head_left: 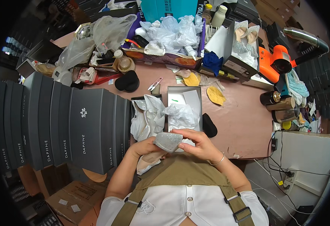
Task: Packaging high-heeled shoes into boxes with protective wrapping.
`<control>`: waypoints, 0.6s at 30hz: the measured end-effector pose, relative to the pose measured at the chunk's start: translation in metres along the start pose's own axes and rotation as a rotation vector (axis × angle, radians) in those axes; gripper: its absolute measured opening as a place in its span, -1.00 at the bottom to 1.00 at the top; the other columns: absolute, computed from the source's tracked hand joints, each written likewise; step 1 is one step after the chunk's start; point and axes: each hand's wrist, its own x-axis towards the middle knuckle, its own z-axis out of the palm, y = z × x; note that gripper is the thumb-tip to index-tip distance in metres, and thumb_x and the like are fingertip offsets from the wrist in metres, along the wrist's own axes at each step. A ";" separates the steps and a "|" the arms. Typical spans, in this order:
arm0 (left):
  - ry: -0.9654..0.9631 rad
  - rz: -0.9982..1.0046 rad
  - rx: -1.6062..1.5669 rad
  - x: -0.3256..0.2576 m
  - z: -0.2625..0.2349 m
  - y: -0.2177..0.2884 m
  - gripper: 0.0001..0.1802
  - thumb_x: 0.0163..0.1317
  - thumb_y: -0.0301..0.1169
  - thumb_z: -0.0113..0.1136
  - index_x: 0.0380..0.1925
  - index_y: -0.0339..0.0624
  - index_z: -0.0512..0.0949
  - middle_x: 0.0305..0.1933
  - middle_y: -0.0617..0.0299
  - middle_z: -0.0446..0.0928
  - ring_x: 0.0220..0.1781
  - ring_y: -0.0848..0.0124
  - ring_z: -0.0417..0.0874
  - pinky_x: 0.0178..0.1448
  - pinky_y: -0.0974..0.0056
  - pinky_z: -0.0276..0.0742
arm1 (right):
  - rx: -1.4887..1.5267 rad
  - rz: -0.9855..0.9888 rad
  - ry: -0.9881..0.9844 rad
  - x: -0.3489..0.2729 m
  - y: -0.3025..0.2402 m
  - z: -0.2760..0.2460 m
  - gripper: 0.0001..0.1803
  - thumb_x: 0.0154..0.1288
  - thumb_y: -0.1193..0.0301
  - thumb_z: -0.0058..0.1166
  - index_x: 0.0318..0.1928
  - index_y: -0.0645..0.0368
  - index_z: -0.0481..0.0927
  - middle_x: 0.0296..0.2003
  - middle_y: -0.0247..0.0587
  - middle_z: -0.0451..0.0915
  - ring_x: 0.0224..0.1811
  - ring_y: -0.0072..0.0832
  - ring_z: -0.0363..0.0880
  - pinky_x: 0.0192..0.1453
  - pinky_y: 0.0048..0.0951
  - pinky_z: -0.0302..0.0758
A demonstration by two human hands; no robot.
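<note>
While both hands meet at near table edge [248, 150], glittery silver shoe [168, 141] sits between them, long axis left-right, toe toward right. Left hand [144, 147]: closed round heel end, forearm rising from lower left. Right hand [197, 142]: fingers curled over toe, bracelet on wrist, equally near. Just beyond: open grey shoebox [183, 90] with white tissue paper [180, 115]. Left: stack of dark grey boxes [59, 124]. Far edge: orange heat gun [276, 62].
</note>
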 end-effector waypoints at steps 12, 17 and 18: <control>0.098 0.106 0.201 -0.012 0.005 0.004 -0.64 0.21 -0.49 0.22 0.03 -0.27 0.50 -0.11 0.27 0.57 -0.13 0.49 0.56 -0.02 0.32 0.53 | 0.033 -0.022 0.011 -0.007 0.001 0.007 -0.53 0.18 0.54 0.05 0.16 0.22 0.49 0.07 -0.08 0.54 0.15 -0.32 0.49 0.24 -0.39 0.35; 0.175 0.132 0.339 -0.018 0.012 0.009 -0.63 0.21 -0.51 0.19 0.05 -0.25 0.49 -0.10 0.28 0.56 -0.11 0.53 0.54 0.00 0.35 0.50 | 0.131 0.071 0.035 -0.010 0.007 0.008 -0.52 0.18 0.57 0.01 0.16 0.21 0.48 0.10 -0.11 0.52 0.17 -0.39 0.46 0.25 -0.41 0.34; 0.182 0.124 0.344 -0.019 0.015 0.011 -0.62 0.21 -0.51 0.18 0.06 -0.26 0.48 -0.10 0.28 0.56 -0.10 0.53 0.54 0.01 0.36 0.49 | 0.158 0.091 0.038 -0.011 0.009 0.008 -0.52 0.19 0.58 0.00 0.17 0.21 0.48 0.11 -0.12 0.52 0.17 -0.40 0.46 0.25 -0.41 0.34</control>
